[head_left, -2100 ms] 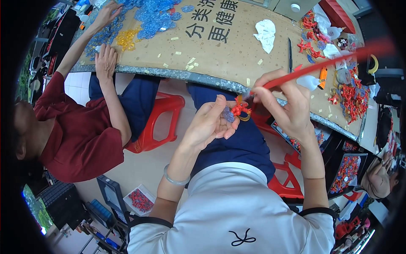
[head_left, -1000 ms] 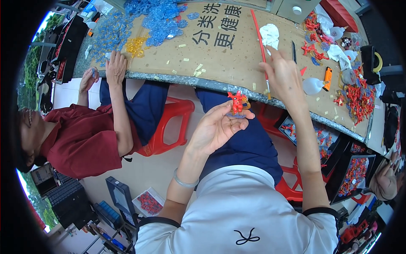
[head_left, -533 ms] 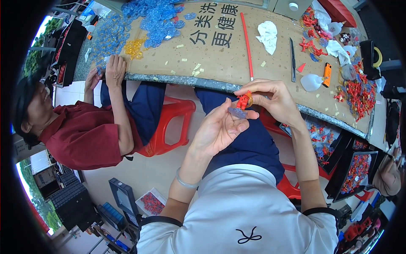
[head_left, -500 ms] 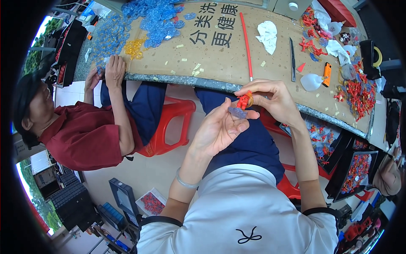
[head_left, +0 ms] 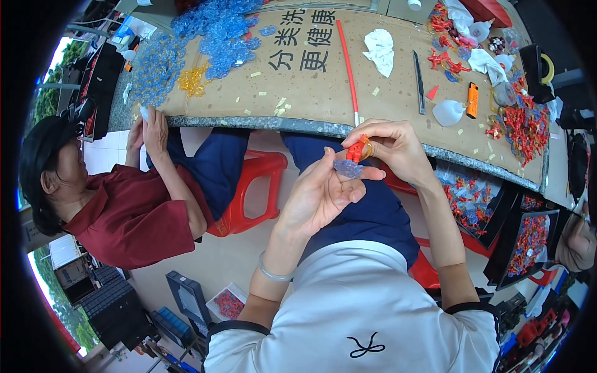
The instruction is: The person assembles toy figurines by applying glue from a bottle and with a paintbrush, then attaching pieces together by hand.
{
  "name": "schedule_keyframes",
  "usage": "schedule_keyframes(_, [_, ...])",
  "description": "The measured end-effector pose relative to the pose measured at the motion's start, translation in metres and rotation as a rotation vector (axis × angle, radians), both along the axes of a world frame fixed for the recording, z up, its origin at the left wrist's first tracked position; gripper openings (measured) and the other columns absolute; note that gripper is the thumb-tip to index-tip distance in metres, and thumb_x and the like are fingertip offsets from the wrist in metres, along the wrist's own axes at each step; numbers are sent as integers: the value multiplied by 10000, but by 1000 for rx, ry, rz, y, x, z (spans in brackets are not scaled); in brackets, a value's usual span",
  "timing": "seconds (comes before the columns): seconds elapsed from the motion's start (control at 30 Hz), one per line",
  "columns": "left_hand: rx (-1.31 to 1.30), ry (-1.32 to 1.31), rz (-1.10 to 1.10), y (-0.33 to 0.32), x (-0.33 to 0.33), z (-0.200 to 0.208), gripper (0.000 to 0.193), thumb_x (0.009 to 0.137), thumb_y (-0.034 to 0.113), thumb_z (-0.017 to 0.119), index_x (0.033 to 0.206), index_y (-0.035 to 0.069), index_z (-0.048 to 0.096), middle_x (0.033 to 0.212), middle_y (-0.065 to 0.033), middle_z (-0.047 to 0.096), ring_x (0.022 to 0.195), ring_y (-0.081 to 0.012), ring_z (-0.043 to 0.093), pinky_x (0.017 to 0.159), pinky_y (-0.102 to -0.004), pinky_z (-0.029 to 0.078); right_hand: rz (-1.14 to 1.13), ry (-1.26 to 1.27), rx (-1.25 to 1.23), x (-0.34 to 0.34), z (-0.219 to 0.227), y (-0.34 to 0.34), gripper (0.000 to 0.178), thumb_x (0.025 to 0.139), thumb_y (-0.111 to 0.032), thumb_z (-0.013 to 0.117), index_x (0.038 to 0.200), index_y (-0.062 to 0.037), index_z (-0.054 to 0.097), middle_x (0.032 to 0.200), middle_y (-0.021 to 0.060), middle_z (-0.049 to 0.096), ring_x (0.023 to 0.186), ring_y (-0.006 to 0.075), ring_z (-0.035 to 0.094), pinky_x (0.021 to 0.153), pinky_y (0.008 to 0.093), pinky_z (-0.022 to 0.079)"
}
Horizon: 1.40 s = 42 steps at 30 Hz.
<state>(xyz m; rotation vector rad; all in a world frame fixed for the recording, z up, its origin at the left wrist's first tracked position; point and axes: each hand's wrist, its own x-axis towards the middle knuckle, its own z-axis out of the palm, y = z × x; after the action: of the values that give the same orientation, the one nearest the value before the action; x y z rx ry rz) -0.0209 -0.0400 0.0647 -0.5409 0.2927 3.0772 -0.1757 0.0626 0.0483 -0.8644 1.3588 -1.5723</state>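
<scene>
The little figurine point(head_left: 356, 151) had a glossy red body, a see-through yellow part at its right side and a clear bluish-violet base point(head_left: 348, 168) below, and it leaned slightly above the person's lap, just off the table edge. The left hand point(head_left: 320, 193) gripped it low, the base held between thumb and forefinger with the other fingers loosely curled, while the right hand point(head_left: 395, 149) pinched its upper part between thumb and fingertips. About a second earlier the right hand had held the red-handled brush point(head_left: 347, 71); now that lay on the cardboard sheet point(head_left: 249, 93), its near end close to the table edge. Farther right on the sheet were a crumpled white tissue point(head_left: 379, 53), a dark slim knife point(head_left: 419, 82), a whitish squeeze bottle point(head_left: 448, 113) touching or just beside an orange lighter point(head_left: 472, 101), and a heap of red figures point(head_left: 525, 130). Blue clear pieces point(head_left: 217, 37) and a small yellow pile point(head_left: 193, 81) covered the far left. A co-worker in a dark red shirt point(head_left: 140, 217) sat at the left on a red stool point(head_left: 261, 186), and a white box point(head_left: 212, 307) of red pieces stood on the pale floor.
</scene>
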Motion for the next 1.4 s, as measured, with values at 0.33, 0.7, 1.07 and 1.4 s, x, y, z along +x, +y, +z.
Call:
schedule_keyframes(0.33, [-563, -14, 40, 12, -3, 4, 527, 1034, 390, 269, 1358, -20, 340, 991, -308, 606, 680, -198, 596, 578, -226, 485, -85, 142, -125, 3, 0, 2, 365, 724, 196, 490, 904, -15, 728, 1014, 99, 660, 956, 191, 634, 839, 286, 516])
schedule_keyframes(0.7, [-811, -47, 78, 13, -9, 5, 515, 1038, 363, 271, 1448, 61, 195, 976, -317, 588, 698, -233, 604, 582, -245, 473, -80, 184, -167, -6, 2, -2, 354, 740, 188, 496, 923, -12, 723, 1022, 111, 653, 968, 196, 631, 845, 288, 518])
schedule_keyframes(1.07, [-867, -286, -2, -25, 24, -13, 596, 1023, 462, 158, 1468, 72, 87, 890, -285, 644, 601, -214, 629, 484, -226, 450, 117, -65, 241, -9, -23, -34, 109, 923, -54, 523, 946, 3, 614, 857, 52, 658, 679, 94, 607, 586, 220, 484])
schedule_keyframes(1.4, [-903, -304, 63, -31, 39, -19, 507, 1044, 366, 140, 1444, 59, 192, 908, -292, 643, 613, -194, 619, 487, -213, 446, -460, -17, -246, -100, 10, -135, 384, 930, -121, 556, 1290, -2, 492, 1161, 122, 619, 1005, 178, 610, 916, 304, 473])
